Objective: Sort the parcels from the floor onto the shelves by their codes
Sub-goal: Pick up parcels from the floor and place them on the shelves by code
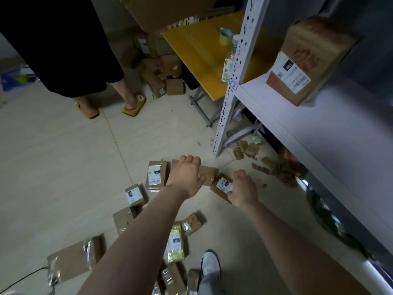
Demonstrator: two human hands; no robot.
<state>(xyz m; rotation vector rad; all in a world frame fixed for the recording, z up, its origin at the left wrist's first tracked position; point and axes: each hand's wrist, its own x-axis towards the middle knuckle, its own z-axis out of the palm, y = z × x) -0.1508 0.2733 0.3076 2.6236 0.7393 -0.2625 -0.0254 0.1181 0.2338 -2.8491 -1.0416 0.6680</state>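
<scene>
Several small brown parcels with white labels lie scattered on the tiled floor. My left hand (186,175) reaches down over a plain brown parcel (209,175), its fingers curled over the parcel's edge. My right hand (242,190) grips a tilted brown parcel (222,187) whose white label bears a handwritten code. A labelled parcel (157,174) lies just left of my left hand, another (135,194) below it. One large brown box (306,60) with a white label stands on the grey shelf (340,133) at the upper right.
A person in a dark garment and yellow slippers (133,107) stands at the upper left. A yellow table (204,54) with a bottle and a tape roll is behind the shelf upright (231,86). Cardboard scraps lie under the shelf. My white shoe (210,265) is at the bottom.
</scene>
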